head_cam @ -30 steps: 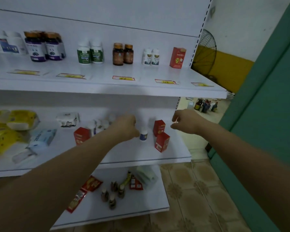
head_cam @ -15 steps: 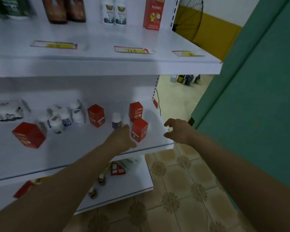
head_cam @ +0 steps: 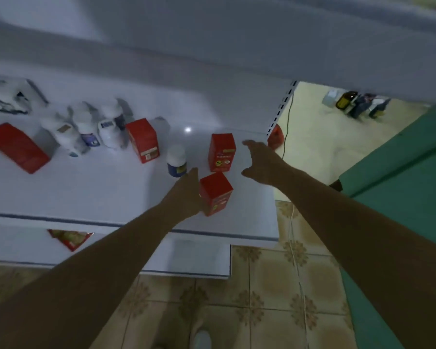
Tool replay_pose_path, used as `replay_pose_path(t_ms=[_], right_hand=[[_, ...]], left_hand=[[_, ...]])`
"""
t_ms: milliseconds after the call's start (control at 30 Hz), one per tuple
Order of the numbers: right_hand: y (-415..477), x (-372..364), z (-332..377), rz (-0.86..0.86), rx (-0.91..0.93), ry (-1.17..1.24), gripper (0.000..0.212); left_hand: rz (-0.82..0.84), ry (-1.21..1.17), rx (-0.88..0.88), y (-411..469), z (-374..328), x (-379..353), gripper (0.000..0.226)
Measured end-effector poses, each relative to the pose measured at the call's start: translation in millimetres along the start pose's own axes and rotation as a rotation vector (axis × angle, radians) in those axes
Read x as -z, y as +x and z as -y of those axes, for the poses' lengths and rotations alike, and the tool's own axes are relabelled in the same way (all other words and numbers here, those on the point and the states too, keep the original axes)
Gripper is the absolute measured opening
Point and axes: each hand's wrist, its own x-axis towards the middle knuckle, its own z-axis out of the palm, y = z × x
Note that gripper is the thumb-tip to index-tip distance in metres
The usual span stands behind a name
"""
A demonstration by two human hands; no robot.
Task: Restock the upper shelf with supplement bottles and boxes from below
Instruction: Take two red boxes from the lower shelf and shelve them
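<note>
On the middle shelf, starting at its left end, a flat red box, a huddle of white bottles, an upright red box and a small blue-labelled bottle all sat below, so most of the stock was judged unmoved. Next came the left hand, its fingers straight against the left face of the nearest red box, touching it but not seen to wrap it; a grasp looked about to begin. Behind that stood a second red box, and just to its right the right hand hovered with fingers spread and released, holding nothing. Overhead only the underside of the upper shelf showed, so what it carried could not be told. Nothing was being carried up, and nearly all the lifting seemed left to do.
</note>
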Motion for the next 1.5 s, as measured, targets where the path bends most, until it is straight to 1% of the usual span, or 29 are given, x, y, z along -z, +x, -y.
replay_pose_path(t_ms=[67, 133, 200, 267, 333, 400, 433, 533, 600, 667, 800, 933, 1000, 1100, 1200, 1233, 1333, 1367, 1433, 1467, 1500], right_hand=[[28, -3, 4, -0.021, 0.058, -0.017, 0.078], [52, -6, 10, -0.029, 0.103, -0.030, 0.084], [71, -12, 15, 0.015, 0.138, -0.063, 0.085], [81, -18, 19, 0.047, 0.169, -0.111, 0.073], [82, -24, 20, 0.011, 0.173, -0.159, 0.060], [79, -27, 21, -0.025, 0.159, -0.208, 0.059], [75, -28, 20, -0.030, 0.128, -0.182, 0.060], [54, -23, 21, -0.025, 0.017, -0.007, 0.062], [37, -21, 20, 0.001, -0.014, 0.114, 0.062], [13, -20, 24, 0.032, -0.031, 0.284, 0.063], [-48, -4, 44, 0.106, 0.021, 0.615, 0.059], [-124, 20, 79, 0.158, 0.075, 0.910, 0.047], [-158, 29, 98, 0.137, 0.105, 0.978, 0.047], [-208, 46, 123, 0.036, 0.121, 1.051, 0.051], [-248, 69, 144, -0.078, 0.180, 1.088, 0.041], [-260, 79, 152, -0.116, 0.205, 1.092, 0.042], [-289, 111, 173, -0.188, 0.279, 1.164, 0.057], [-299, 122, 180, -0.204, 0.304, 1.206, 0.056], [-318, 143, 190, -0.235, 0.365, 1.252, 0.042], [-325, 151, 191, -0.243, 0.398, 1.256, 0.032], [-332, 159, 193, -0.246, 0.425, 1.258, 0.026]], left_hand=[[0.004, -0.018, 0.017, 12, 0, -3, 0.079], [0.012, -0.003, 0.014, 24, 4, -7, 0.085], [0.027, -0.005, -0.002, 31, 8, -12, 0.084], [0.027, -0.026, -0.018, 35, 12, -18, 0.076], [0.001, -0.085, -0.025, 35, 15, -23, 0.070], [-0.033, -0.147, -0.040, 32, 19, -24, 0.066], [-0.049, -0.167, -0.046, 30, 22, -23, 0.065], [-0.110, -0.249, -0.035, 17, 35, -10, 0.067], [-0.124, -0.374, 0.010, 5, 49, 6, 0.069], [-0.109, -0.504, 0.026, -10, 61, 24, 0.060], [-0.009, -0.773, -0.077, -57, 70, 56, 0.052], [0.075, -0.880, -0.177, -122, 67, 84, 0.045], [0.107, -0.896, -0.229, -157, 62, 98, 0.043], [0.117, -0.908, -0.304, -207, 46, 121, 0.044], [0.097, -0.938, -0.366, -254, 21, 144, 0.066], [0.083, -0.949, -0.392, -267, 11, 152, 0.066], [0.053, -0.964, -0.462, -303, -21, 171, 0.051], [0.034, -0.963, -0.485, -313, -32, 176, 0.048], [-0.005, -0.979, -0.533, -330, -52, 184, 0.044], [-0.010, -0.988, -0.552, -338, -61, 188, 0.043], [-0.005, -0.989, -0.575, -343, -70, 191, 0.040]])
